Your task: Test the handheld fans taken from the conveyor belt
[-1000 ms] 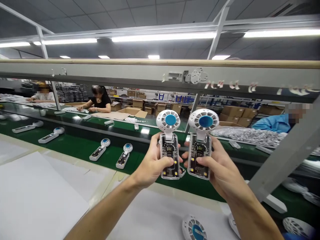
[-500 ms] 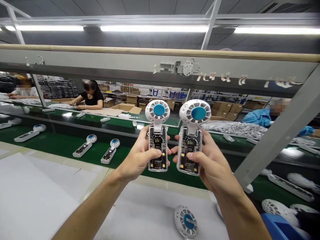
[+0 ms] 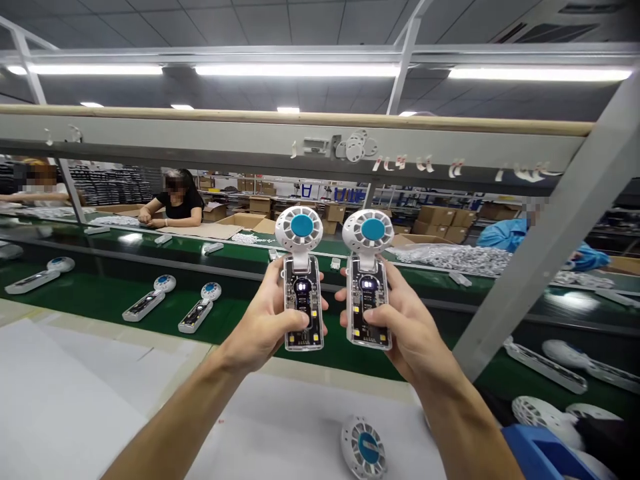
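My left hand is wrapped round a handheld fan with a clear body, a white round head and a blue hub, held upright with my thumb on its front. Beside it, my right hand grips a second handheld fan of the same kind, thumb also pressed on the body. Both fans are raised over the green conveyor belt, nearly side by side. A small display glows on each body.
Several more fans lie on the belt, such as a pair at the left. Another fan rests on the white table below my hands. A grey frame bar crosses overhead. People sit at the far side.
Both hands have drifted slightly left in view with the fans. The displays on the fan bodies have changed from digits to a small glow.
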A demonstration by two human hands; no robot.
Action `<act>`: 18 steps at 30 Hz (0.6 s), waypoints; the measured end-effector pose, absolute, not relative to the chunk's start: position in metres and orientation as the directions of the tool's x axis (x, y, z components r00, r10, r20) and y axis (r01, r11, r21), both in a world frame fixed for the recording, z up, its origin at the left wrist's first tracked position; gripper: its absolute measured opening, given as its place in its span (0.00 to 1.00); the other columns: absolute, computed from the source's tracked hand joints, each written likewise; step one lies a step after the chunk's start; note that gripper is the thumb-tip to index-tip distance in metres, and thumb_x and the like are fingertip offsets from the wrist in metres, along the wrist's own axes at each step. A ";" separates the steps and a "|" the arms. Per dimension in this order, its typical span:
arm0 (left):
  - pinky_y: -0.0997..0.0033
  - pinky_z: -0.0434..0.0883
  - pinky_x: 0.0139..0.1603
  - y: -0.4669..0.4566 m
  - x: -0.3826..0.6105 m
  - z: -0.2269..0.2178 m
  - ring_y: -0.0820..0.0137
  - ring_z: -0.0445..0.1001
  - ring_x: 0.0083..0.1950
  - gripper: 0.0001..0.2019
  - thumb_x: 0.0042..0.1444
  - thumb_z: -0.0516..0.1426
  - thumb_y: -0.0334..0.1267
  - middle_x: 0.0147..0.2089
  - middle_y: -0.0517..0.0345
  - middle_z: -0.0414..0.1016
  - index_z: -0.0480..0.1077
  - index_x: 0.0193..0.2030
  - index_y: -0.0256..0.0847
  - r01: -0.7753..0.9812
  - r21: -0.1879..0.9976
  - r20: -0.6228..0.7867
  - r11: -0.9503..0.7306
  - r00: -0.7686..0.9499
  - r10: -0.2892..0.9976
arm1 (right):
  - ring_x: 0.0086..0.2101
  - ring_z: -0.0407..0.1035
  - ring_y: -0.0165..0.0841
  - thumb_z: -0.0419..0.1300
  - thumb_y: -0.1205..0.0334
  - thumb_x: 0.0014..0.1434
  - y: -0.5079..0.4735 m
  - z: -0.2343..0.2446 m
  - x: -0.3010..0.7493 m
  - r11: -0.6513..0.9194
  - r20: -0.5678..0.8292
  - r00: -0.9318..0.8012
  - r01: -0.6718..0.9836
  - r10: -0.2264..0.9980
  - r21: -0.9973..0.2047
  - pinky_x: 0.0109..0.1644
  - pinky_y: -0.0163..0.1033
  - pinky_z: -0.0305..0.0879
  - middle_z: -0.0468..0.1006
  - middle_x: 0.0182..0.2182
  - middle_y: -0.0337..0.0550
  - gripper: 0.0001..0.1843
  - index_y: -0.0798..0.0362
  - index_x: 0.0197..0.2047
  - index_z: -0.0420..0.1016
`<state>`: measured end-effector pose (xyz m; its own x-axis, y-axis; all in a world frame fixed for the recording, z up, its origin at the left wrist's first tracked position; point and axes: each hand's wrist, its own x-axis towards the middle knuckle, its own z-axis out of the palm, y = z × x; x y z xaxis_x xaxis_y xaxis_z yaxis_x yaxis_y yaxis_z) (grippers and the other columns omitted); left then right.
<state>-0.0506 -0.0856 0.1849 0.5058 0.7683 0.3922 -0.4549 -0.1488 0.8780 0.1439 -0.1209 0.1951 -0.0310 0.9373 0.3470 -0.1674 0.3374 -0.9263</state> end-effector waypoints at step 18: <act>0.68 0.75 0.32 -0.087 -0.045 0.185 0.66 0.79 0.31 0.26 0.51 0.60 0.29 0.39 0.55 0.77 0.56 0.55 0.41 -0.529 0.846 0.341 -0.070 0.435 0.834 | 0.30 0.75 0.34 0.62 0.65 0.55 -0.121 0.191 0.139 0.359 0.361 0.007 -0.128 0.933 -0.925 0.32 0.39 0.74 0.79 0.41 0.42 0.43 0.42 0.70 0.49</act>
<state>-0.0452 -0.0875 0.1850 0.4348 0.8335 0.3408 -0.5294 -0.0696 0.8455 0.1391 -0.1209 0.1910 0.0075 0.9326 0.3609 -0.1284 0.3588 -0.9245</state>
